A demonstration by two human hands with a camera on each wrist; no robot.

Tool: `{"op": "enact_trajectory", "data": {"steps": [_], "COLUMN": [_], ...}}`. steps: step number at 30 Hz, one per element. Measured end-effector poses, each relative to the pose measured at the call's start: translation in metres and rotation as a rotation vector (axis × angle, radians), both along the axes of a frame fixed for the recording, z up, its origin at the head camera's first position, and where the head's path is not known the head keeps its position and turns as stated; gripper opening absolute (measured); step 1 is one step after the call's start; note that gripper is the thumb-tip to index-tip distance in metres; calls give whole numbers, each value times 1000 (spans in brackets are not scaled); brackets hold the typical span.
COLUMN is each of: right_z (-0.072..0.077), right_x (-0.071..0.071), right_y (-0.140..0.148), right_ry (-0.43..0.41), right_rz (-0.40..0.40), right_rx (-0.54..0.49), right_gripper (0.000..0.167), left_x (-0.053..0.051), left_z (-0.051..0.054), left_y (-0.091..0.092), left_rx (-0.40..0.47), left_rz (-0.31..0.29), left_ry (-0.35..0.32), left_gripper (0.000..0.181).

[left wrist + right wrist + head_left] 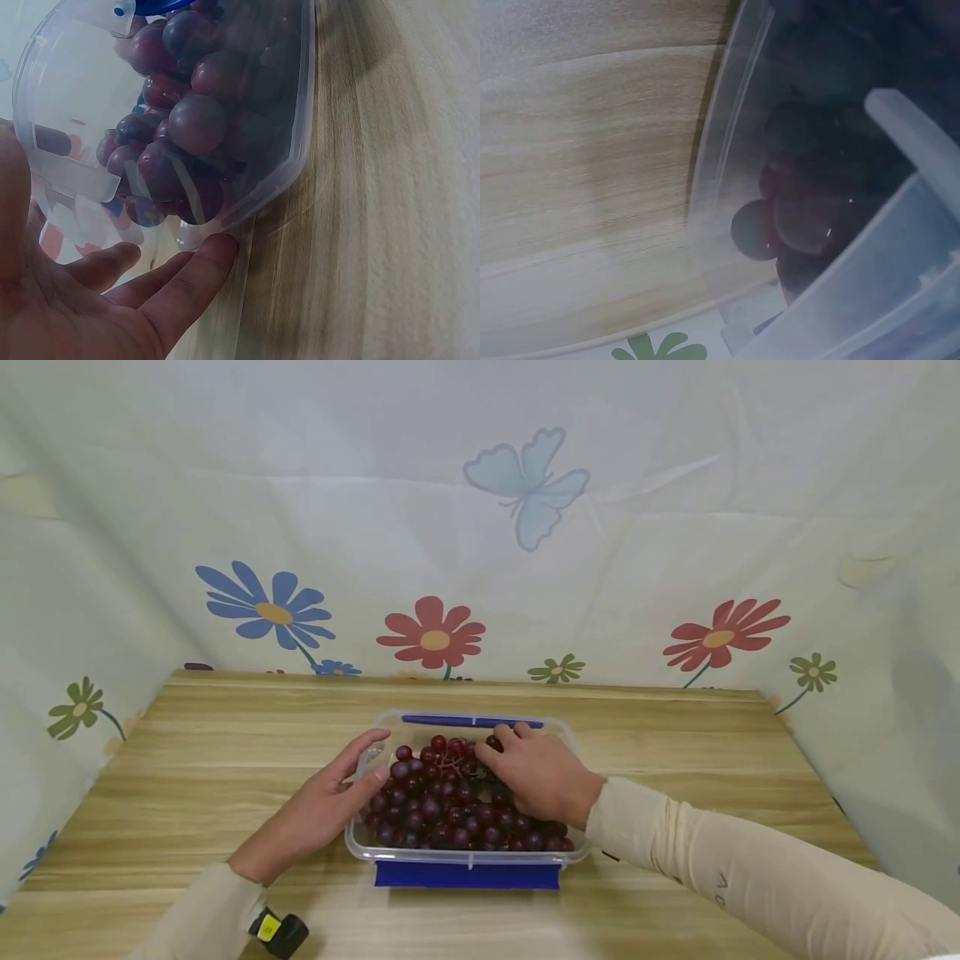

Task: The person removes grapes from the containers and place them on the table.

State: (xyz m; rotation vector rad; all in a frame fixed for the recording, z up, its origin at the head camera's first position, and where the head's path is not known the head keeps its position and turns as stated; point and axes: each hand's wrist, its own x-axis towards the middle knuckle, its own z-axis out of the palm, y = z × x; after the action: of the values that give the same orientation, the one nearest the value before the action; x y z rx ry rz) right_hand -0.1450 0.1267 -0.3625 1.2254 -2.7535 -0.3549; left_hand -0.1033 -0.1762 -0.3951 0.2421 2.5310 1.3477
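A clear plastic food container (471,857) with blue side clips stands on the table, full of dark red grapes (431,810). Brown stems show among the grapes near the back. My left hand (318,802) is at the container's left side, thumb over the rim. In the left wrist view, its fingertips (217,247) touch the clear wall near a lower corner. Inside the container's right half, my right hand (543,777) bends down over the grapes, with a dark grape (493,743) between thumb and fingers. Its palm hides what lies beneath. The right wrist view shows grapes (754,229) through the wall, not the hand.
The light wood-grain table (262,727) extends around the container. Behind it and at both sides hangs a pale cloth (337,510) printed with flowers and a butterfly. A small black device with a yellow label (268,928) sits at the left wrist.
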Motion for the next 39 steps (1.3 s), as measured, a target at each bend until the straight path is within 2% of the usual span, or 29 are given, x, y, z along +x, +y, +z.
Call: {"op": "enact_trajectory", "data": {"steps": [5,11,20,29,39], "right_z": [2,6,17,28,45], "right_x": [0,1,4,4,3], "right_y": [1,1,3,3,0], "right_ry": [16,92,150,145,71], "right_rz": [8,29,74,96,105], "right_rx": [-13,12,0,-25,-5], "right_gripper": [44,42,55,58,50], "left_x": [0,0,0,1,1], "left_z": [0,0,0,1,2], "left_y": [0,0,0,0,0], "left_rx": [-6,-7,-2,0,-7], "left_rz": [8,12,3,-2,10], "left_ry": [-8,-6,7,10,1], "left_gripper": [58,57,58,57,58]}}
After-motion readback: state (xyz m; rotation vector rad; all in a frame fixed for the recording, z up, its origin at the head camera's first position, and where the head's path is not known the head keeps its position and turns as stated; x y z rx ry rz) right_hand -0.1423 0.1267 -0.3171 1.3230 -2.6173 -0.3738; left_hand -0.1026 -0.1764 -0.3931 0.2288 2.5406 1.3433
